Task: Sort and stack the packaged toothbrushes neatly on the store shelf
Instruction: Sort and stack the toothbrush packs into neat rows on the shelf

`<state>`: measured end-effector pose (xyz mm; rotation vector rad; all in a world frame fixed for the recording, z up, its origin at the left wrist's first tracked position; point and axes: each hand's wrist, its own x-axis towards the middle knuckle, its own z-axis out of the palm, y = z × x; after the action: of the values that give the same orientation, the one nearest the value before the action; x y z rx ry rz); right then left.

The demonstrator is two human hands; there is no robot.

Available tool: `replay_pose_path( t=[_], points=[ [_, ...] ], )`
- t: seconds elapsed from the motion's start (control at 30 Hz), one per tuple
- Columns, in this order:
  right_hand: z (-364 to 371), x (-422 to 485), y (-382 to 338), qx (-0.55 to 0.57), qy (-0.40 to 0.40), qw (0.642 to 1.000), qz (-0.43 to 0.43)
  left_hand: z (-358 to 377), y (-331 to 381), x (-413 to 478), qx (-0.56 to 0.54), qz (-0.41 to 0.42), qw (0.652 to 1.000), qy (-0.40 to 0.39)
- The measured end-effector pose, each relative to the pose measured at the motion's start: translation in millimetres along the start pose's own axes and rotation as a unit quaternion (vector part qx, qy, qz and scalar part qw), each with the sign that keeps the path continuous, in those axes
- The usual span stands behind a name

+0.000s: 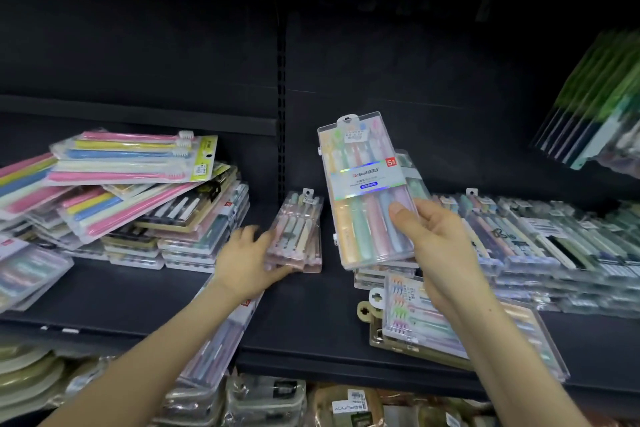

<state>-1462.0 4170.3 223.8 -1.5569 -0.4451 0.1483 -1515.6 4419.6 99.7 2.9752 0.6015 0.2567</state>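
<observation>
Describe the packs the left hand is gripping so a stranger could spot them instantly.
On the dark shelf, find the slotted upright in the back wall. At its foot, just right of it, lies a small pink-tinted stack, held at its near-left corner by the left hand. Unlike the sprawling piles either side, it stands alone, short and narrow.

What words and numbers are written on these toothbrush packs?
"Dr.Bei", last letters unsure: shiny band on clear plastic toothbrush case in right hand.
"5": red corner tag, same case.
Small stickers there, pink toothbrush packs in left hand, other labels: too blurred.
</observation>
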Motion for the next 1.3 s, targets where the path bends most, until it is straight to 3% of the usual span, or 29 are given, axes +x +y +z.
replay_pose_path(
  t=[0.13, 0.23, 0.33, 0.57, 0.8, 0.87, 1.0, 1.13, 1.23, 1.3],
  points=[
    [26, -6, 10, -0.167, 0.016, 0.985, -0.043, -5, -14, -39, 0.026, -0.094, 0.995, -0.038],
    [43, -12, 20, -0.330, 0.028, 0.941, -0.072, -8, -17, -60, 0.008, -0.136, 0.986, -0.095],
    [57, -15, 32, -0.411, 0.034, 0.909, -0.059, -14, -19, -71, -0.025, -0.158, 0.979, -0.127],
    [78, -13, 55, -0.575, 0.045, 0.816, -0.037, -47, -28, -88, -0.066, -0.152, 0.984, -0.059],
    [90, -14, 75, -0.645, 0.042, 0.763, 0.007, -76, -38, -87, -0.138, -0.148, 0.979, 0.020],
    [90, -14, 81, -0.626, 0.025, 0.779, 0.018, -77, -39, -82, -0.166, -0.148, 0.975, 0.029],
    [92, -9, 89, -0.478, 0.023, 0.873, 0.092, -75, -39, -73, -0.221, -0.145, 0.964, 0.032],
    [101, -5, 103, -0.345, 0.020, 0.928, 0.143, -74, -39, -66, -0.239, -0.144, 0.960, 0.032],
    [111, 1, 113, -0.276, 0.034, 0.946, 0.165, -76, -38, -62, -0.242, -0.145, 0.959, 0.035],
    [115, 8, 116, -0.295, 0.050, 0.944, 0.141, -77, -38, -59, -0.246, -0.149, 0.957, 0.039]
  ],
)
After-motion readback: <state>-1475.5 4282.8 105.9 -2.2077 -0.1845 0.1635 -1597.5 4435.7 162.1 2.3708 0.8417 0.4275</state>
